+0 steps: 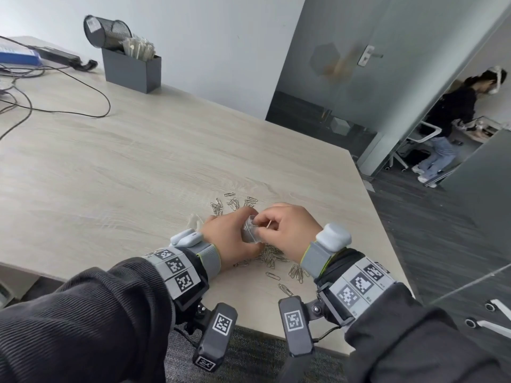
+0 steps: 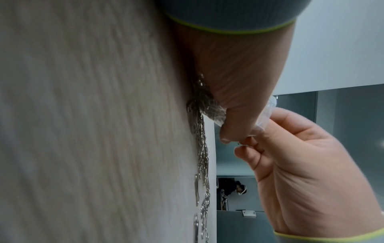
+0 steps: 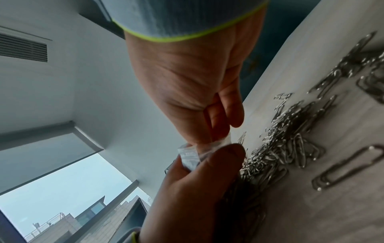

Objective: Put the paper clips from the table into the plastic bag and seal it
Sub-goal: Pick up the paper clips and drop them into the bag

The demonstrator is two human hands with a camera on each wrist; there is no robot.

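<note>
A small clear plastic bag [image 1: 250, 231] is held just above the table between both hands. My left hand [image 1: 244, 229] grips it from the left, fingers curled round it. My right hand [image 1: 260, 226] pinches its upper edge from the right. In the left wrist view the bag [image 2: 268, 106] shows crumpled between the left hand [image 2: 226, 138] and the right hand [image 2: 243, 146]. The right wrist view shows the bag [image 3: 189, 156] pinched by the right hand [image 3: 209, 136]. Silver paper clips [image 1: 272, 258] lie heaped under the hands, and more paper clips [image 1: 232, 203] lie beyond them.
Loose clips [image 1: 297, 273] lie near the table's front right edge [image 1: 387, 244]. A pale clear scrap [image 1: 195, 219] lies left of my left hand. A grey box [image 1: 131, 71] with a mesh cup and cables [image 1: 55, 106] sit far back left. A person [image 1: 448, 125] stands beyond the glass door.
</note>
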